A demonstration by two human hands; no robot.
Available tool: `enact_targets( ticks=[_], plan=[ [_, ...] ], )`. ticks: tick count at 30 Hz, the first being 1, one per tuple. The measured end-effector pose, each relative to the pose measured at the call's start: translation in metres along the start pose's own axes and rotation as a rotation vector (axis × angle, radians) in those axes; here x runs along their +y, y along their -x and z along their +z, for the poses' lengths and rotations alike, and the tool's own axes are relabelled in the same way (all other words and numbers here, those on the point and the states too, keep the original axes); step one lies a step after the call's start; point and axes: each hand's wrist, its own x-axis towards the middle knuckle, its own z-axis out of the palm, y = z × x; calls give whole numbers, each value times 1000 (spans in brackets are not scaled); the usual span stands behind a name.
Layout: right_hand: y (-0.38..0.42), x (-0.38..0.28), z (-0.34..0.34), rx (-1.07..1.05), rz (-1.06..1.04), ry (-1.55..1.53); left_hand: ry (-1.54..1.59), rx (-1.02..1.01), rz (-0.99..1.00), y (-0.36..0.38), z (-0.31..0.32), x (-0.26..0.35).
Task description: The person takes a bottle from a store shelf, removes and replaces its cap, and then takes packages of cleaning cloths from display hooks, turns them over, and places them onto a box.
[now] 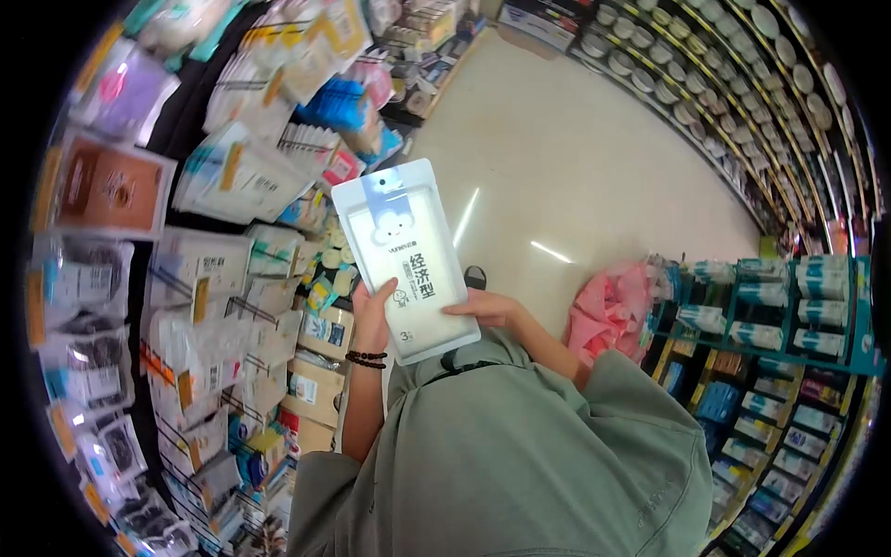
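A flat white plastic package (408, 260) with a cloud face, dark Chinese lettering and a "3" near its bottom is held up in front of my body. My left hand (373, 314), with dark beads on its wrist, grips the lower left edge, thumb on the front. At the lower right edge, my right hand (484, 309) pinches the same package, and its other fingers are partly hidden behind. The package stands nearly upright in view, tilted a little to the left, with a hang hole at its top.
Pegged racks of packaged goods (232, 176) line the left side close by. Shelves of bowls (687, 74) run along the far right. A pink bag (608, 316) is beside a teal display rack (775, 311) at right. Pale glossy floor (520, 139) lies between the racks.
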Motion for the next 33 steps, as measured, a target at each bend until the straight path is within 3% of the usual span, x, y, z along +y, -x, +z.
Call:
enact_targets(
  ticks=[5,8,11,14,17,21,24,26,28,30,33],
  plan=[
    [44,-49,-38,153,1,-20,62,36,23,-34,75,7],
    [57,-52,-88,203,-103,113,108,80,36,-60,117,1],
    [86,-76,-115,255,-351,123,118,57,43,-85,157,1],
    [116,-100,-134,280,-421,-26,125,-12,12,-105,194,0],
    [126,-117,-146,208,-518,-170,55,-45,-25,-113,230,5],
    [114,-127,-159,210,-491,-419,-89,-89,-41,-121,288,12],
    [76,-99,-201,69,-404,-834,-173,-120,-51,-143,317,24],
    [60,-98,-220,-248,-603,-1000,-232,-175,-47,-168,330,23],
    [51,-109,-238,-397,-687,-1097,-306,-213,-39,-191,345,26],
    [53,-141,-252,-366,-657,-1146,-289,-218,-81,-213,370,29],
    [61,-200,-270,-284,-772,-1074,-254,-285,-106,-257,403,39]
  ],
)
